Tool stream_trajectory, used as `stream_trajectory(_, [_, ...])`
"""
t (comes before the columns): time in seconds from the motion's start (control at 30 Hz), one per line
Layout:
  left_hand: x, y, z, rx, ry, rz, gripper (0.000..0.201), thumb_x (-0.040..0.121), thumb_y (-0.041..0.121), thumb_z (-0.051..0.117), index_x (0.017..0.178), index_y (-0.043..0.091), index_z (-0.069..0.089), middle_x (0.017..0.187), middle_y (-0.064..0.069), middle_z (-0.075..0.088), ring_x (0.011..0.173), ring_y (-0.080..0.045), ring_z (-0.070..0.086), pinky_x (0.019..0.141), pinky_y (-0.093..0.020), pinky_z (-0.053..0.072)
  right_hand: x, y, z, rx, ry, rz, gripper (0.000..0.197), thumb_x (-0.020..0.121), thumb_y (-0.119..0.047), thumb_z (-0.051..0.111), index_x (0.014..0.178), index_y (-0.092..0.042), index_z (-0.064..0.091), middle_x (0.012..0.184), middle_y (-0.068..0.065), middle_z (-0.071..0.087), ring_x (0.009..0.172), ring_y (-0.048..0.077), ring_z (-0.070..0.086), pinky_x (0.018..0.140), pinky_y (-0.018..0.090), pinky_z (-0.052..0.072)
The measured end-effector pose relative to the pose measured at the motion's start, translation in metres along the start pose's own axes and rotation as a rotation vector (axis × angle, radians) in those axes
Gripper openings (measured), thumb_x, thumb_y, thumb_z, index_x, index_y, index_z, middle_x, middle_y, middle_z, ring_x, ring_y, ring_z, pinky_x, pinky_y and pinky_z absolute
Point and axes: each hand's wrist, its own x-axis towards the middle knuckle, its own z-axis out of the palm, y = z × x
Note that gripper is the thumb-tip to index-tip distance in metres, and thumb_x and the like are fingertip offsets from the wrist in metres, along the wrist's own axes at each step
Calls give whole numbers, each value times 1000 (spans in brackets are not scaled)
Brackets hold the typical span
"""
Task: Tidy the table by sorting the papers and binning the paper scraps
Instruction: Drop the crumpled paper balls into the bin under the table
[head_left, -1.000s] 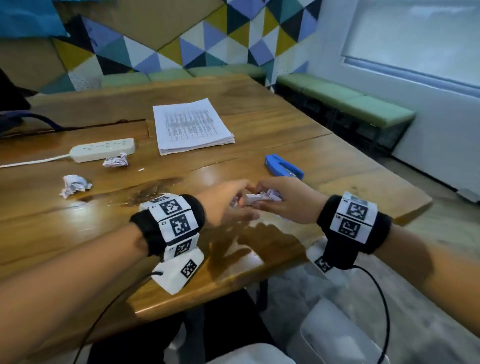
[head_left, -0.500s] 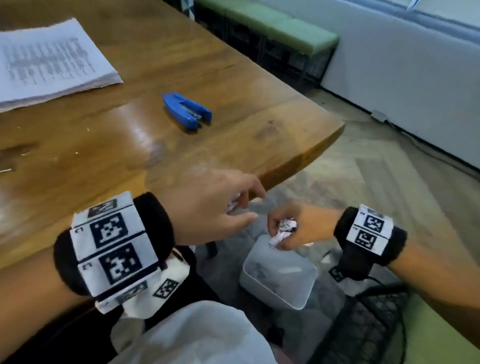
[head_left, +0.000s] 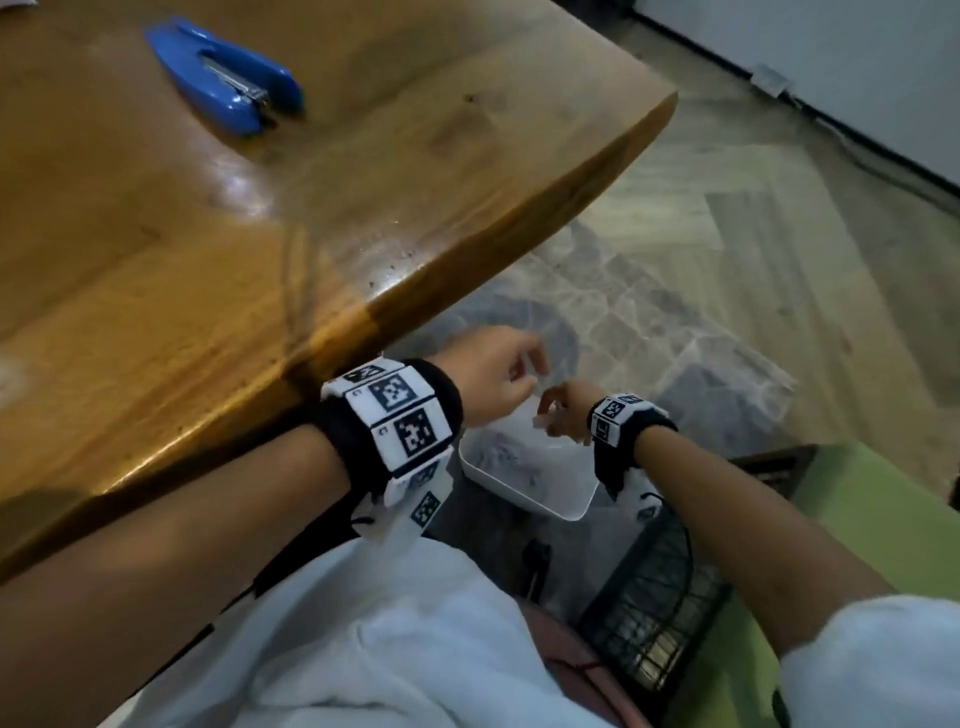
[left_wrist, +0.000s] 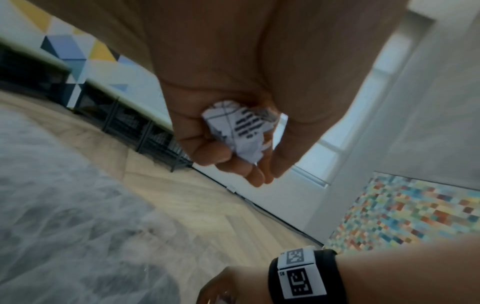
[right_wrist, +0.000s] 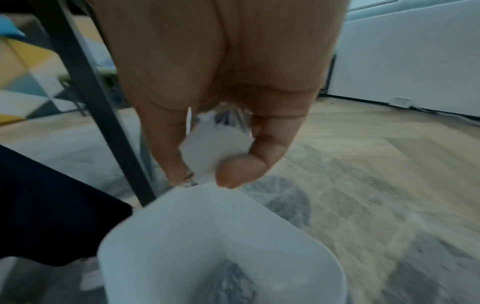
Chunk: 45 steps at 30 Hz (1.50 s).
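Left grip (left_wrist: 233, 131) clenches a crumpled printed scrap (left_wrist: 240, 131); right grip (right_wrist: 215, 144) pinches a white scrap (right_wrist: 213, 152) above the white bin (right_wrist: 182, 236). Both look light and soft; loose fingertip holds should suffice.

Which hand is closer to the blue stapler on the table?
Left. The left hand is just past the table's edge, on the side of the blue stapler. The right hand is farther out, over the white bin.

My fingers hide most of the crumpled scrap (left_wrist: 240, 131) in my left hand (left_wrist: 233, 115). Motion blurs the scrap (right_wrist: 213, 148) in my right hand (right_wrist: 221, 123), and the bin's (right_wrist: 182, 236) contents are unreadable.
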Motion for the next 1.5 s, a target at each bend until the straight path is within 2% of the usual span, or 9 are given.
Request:
stream_trajectory(0.2, [38, -23, 35, -270, -31, -279, 29, 89, 10, 49, 71, 31, 55, 94, -7, 64, 88, -23, 62, 80, -34, 52, 14, 22, 21, 106, 30, 87, 50, 81, -26, 68, 126, -21, 49, 100, 7, 61, 82, 28, 63, 75, 40, 58])
stream_trajectory(0.27, [46, -25, 47, -407, -19, -380, 28, 89, 9, 49, 69, 28, 54, 89, -5, 60, 81, -23, 60, 67, -33, 53, 18, 26, 23, 102, 42, 86, 53, 80, -31, 69, 127, -21, 48, 114, 11, 61, 95, 32, 63, 83, 46, 56])
stream_trajectory(0.4, [56, -21, 67, -615, -23, -518, 7, 95, 19, 49, 96, 15, 55, 89, -6, 53, 64, -18, 55, 56, -31, 50, 18, 32, 22, 108, 55, 91, 44, 82, -27, 68, 122, -17, 55, 123, 13, 60, 105, 33, 61, 89, 46, 53])
stream_trajectory(0.5, [59, -18, 77, -682, -70, -579, 32, 99, 23, 42, 123, 5, 51, 105, -14, 50, 70, -22, 52, 59, -27, 45, 17, 38, 25, 114, 56, 108, 39, 83, -24, 66, 120, -15, 57, 123, 14, 60, 107, 33, 61, 90, 44, 53])
stream_trajectory(0.63, [60, -20, 78, -637, -106, -620, 40, 99, 28, 38, 134, 8, 44, 117, -11, 48, 94, -26, 51, 84, -35, 48, 17, 46, 30, 125, 38, 116, 34, 85, -23, 64, 117, -14, 59, 120, 16, 62, 92, 28, 60, 89, 44, 53])
stream_trajectory(0.77, [58, -29, 72, -528, -98, -621, 41, 96, 30, 44, 134, 13, 45, 135, -12, 50, 115, -31, 56, 103, -41, 45, 15, 48, 28, 91, 28, 122, 31, 85, -25, 63, 115, -16, 60, 114, 14, 65, 90, 29, 62, 87, 44, 54])
stream_trajectory(0.93, [51, -34, 61, -449, -85, -602, 33, 93, 25, 50, 123, 13, 53, 124, -14, 58, 111, -32, 59, 87, -38, 49, 9, 39, 17, -13, 19, 81, 29, 88, -24, 60, 116, -16, 59, 115, 10, 62, 94, 29, 61, 85, 39, 53])
stream_trajectory(1.23, [26, -23, 37, 9, -59, -348, 25, 91, 27, 54, 111, 12, 59, 117, -11, 62, 108, -27, 59, 90, -35, 48, -26, -8, -16, -245, 96, -144, 21, 88, -21, 56, 106, -16, 64, 109, 10, 67, 99, 31, 62, 79, 34, 51])
stream_trajectory(1.5, [-31, 12, 3, 241, 33, -86, 27, 91, 26, 50, 113, 14, 40, 102, -7, 57, 86, -22, 53, 71, -30, 40, -105, -65, -59, -490, 179, -352, 19, 87, -32, 54, 97, -18, 61, 97, 7, 67, 88, 28, 63, 75, 34, 51])
